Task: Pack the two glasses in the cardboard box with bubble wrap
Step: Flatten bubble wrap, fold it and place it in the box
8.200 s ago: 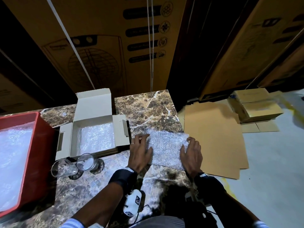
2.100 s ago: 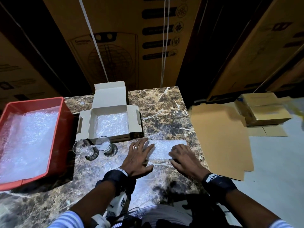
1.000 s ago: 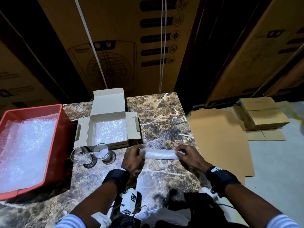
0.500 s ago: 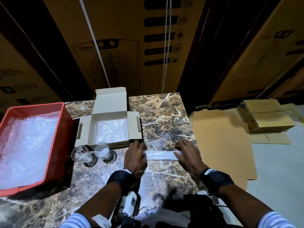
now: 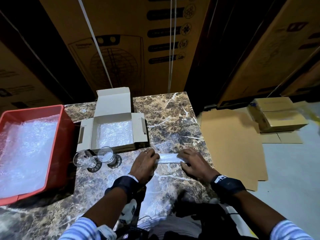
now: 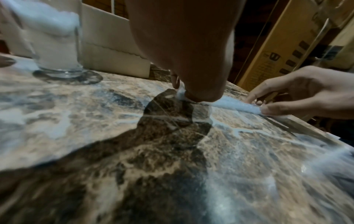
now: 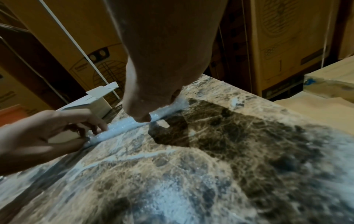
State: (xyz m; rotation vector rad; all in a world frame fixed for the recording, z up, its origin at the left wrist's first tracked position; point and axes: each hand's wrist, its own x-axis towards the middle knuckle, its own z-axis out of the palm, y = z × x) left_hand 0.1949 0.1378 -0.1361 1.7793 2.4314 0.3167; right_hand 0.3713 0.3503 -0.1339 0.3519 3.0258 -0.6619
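Note:
Two clear glasses stand on the marble table in front of the box: the left glass looks empty, and the right glass has white bubble wrap stuffed inside. The open white cardboard box is lined with bubble wrap. To its right a bubble wrap sheet lies rolled into a narrow strip. My left hand pinches the strip's left end. My right hand pinches its right end.
A red crate holding more bubble wrap sits at the table's left. Large cardboard cartons stand behind the table. Flat cardboard sheets and small brown boxes lie on the floor to the right, past the table edge.
The flat bubble wrap sheet has been folded and rolled into a thin strip. Over the last second both hands stayed at its ends and the strip moved slightly toward the box.

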